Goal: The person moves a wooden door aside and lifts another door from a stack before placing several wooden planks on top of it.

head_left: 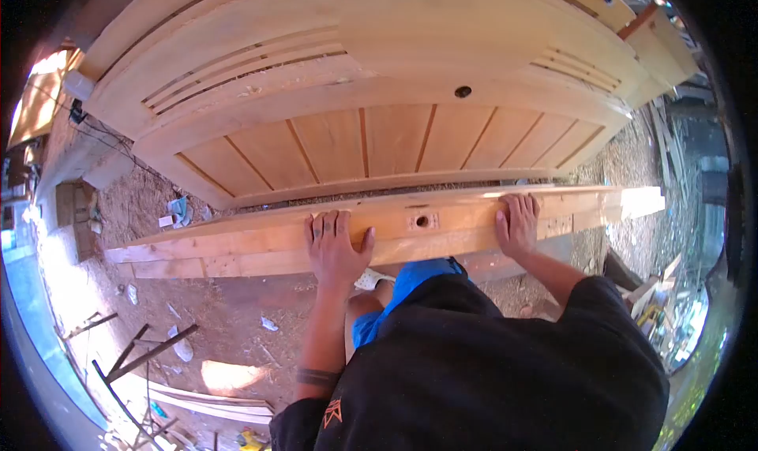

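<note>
A pale wooden door (466,222) stands on its side in front of me, seen mostly along its long upper edge. Near the middle of that edge is a round latch hole (422,221) with a shallow cut patch around it. My left hand (338,250) grips the edge left of the hole, fingers over the far side and thumb spread. To the right of the hole, my right hand (519,224) is curled over the same edge. The door's lower faces are largely hidden from this angle.
Beyond the edge lies a large panelled door (395,80) with grooves, wood shavings and a round hole (463,92). Metal legs (146,352) and wooden strips (209,400) are at lower left. Wood scraps (651,297) lie at right; litter dots the dirt floor (229,317).
</note>
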`<state>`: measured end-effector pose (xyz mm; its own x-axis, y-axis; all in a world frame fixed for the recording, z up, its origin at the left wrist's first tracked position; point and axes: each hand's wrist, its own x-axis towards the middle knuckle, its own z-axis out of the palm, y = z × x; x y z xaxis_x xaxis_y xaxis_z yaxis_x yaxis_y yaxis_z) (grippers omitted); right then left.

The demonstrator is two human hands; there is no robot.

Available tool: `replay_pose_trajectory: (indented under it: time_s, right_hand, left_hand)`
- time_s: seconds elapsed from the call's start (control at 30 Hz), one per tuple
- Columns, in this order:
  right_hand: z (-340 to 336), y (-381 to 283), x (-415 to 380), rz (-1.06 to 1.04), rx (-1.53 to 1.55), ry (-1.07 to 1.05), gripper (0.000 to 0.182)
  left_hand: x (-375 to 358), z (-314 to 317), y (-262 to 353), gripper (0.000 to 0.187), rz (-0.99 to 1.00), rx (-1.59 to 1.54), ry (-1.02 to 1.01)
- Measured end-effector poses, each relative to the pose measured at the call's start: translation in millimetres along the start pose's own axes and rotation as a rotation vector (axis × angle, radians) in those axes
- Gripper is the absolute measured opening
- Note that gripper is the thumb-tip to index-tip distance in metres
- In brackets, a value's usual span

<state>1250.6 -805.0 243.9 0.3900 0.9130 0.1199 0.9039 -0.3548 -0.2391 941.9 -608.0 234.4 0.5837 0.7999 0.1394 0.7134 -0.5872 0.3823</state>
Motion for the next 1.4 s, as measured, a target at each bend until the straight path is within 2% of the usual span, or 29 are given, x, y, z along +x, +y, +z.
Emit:
replay_pose_trajectory:
  time_s: [0.23,0.33,0.4,0.53,0.63,0.77,0.97,1.07,1.17,1.4]
  right_hand:
    - [-1.4,6.4,3.8,0.003,0.064,-0.072,0.034]
    - [-29.7,0.8,27.4,0.075,0.224,-0.293,0.037]
    - [-23.1,11.5,79.5,0.031,0.273,-0.311,0.041]
    - [45.3,47.1,194.0,-0.157,0.374,-0.156,0.043]
    - [93.0,56.8,283.0,-0.133,0.227,-0.168,0.051]
    - [142.1,68.8,352.4,-0.028,0.027,-0.212,0.058]
    - [166.1,58.5,380.7,0.093,-0.1,-0.275,0.061]
    - [175.8,57.9,380.4,0.092,-0.096,-0.138,0.057]
    - [167.0,58.2,382.6,0.095,-0.087,-0.231,0.06]
    - [178.0,60.9,386.1,0.173,-0.057,-0.2,0.059]
  left_hand:
    - [4.0,-5.6,8.0,0.05,-0.037,0.03,-0.02]
    - [-5.8,-10.1,11.7,0.051,-0.049,0.012,-0.091]
    - [6.6,-6.4,11.0,0.051,-0.04,0.058,-0.077]
    - [7.2,-2.5,9.9,0.051,-0.009,0.059,-0.058]
    - [7.6,-2.6,11.5,0.051,-0.013,0.07,-0.068]
    - [4.0,-2.2,9.3,0.048,-0.007,0.052,-0.056]
    - [8.9,-6.3,10.6,0.047,-0.019,0.038,-0.04]
    - [8.6,-6.5,11.7,0.046,-0.021,0.039,-0.025]
    - [11.6,-6.4,11.0,0.046,-0.019,0.039,-0.014]
    - [11.6,-7.4,9.1,0.046,-0.038,0.012,-0.028]
